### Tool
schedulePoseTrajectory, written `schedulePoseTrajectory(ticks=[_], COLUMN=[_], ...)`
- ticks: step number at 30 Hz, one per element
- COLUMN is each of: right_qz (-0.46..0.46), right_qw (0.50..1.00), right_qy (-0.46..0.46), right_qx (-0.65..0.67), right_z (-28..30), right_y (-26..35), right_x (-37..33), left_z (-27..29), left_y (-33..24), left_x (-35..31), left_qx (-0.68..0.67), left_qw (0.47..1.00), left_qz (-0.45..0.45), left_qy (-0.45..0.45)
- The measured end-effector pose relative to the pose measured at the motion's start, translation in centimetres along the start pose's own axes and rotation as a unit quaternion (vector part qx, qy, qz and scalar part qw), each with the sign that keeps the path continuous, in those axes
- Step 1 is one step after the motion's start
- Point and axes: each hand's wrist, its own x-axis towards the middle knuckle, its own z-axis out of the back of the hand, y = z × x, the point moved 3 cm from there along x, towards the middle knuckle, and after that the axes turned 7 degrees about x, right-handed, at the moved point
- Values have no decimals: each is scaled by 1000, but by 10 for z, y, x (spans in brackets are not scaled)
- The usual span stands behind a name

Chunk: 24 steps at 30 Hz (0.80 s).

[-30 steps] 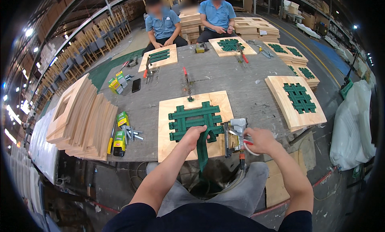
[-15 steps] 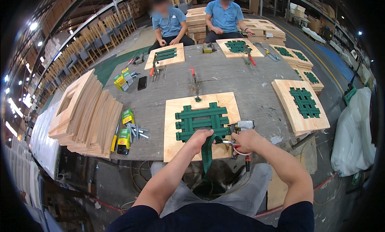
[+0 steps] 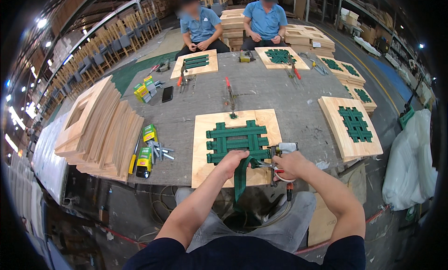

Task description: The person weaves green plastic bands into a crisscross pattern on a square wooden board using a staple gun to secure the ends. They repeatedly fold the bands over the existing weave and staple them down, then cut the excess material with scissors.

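Observation:
In front of me lies a square wooden panel (image 3: pixel 205 176), with green webbing straps (image 3: pixel 233 131) woven across its opening. My left hand (image 3: pixel 234 162) is closed on the loose end of a green webbing strap (image 3: pixel 240 181), which hangs over the panel's near edge. My right hand (image 3: pixel 291 165) grips scissors (image 3: pixel 279 171) with red and white handles, their blades pointing left at the strap close to my left fingers. A staple gun (image 3: pixel 285 147) with a hose is right against my right hand; whether the hand also holds it, I cannot tell.
At left stand a stack of wooden frames (image 3: pixel 100 134), staple boxes (image 3: pixel 145 155), loose staples (image 3: pixel 161 151) and a yellow knife (image 3: pixel 133 162). A toggle clamp (image 3: pixel 231 99) sits at the panel's far edge. Webbed panels (image 3: pixel 352 130) are stacked right. Two co-workers (image 3: pixel 201 25) sit opposite.
The scissors and both hands stay nearly in place at the strap. Across the table, the right co-worker's hands have drawn back from the panel and come together. The view has shifted slightly.

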Motion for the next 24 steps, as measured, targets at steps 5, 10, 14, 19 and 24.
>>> schedulePoseTrajectory(ticks=[5, 10, 14, 19, 24], right_qz=[7, -2, -18, -33, -14], right_qw=[1000, 1000, 999, 999, 997], right_qy=[0, 8, 30, 33, 51], right_qx=[-2, -20, -13, 12, 57], right_z=[-4, -3, -2, -3, -7], right_y=[2, 9, 18, 23, 20], right_x=[2, 11, 11, 13, 15], left_z=[-2, -5, -2, -2, -4], left_y=[-1, 1, 1, 3, -1], left_x=[-2, -2, -7, -8, -14], left_qx=[-10, -6, -8, -3, -27], left_qw=[1000, 1000, 1000, 1000, 1000], left_qz=[12, -4, 11, 15, -5], left_qy=[-3, 0, -3, -9, 1])
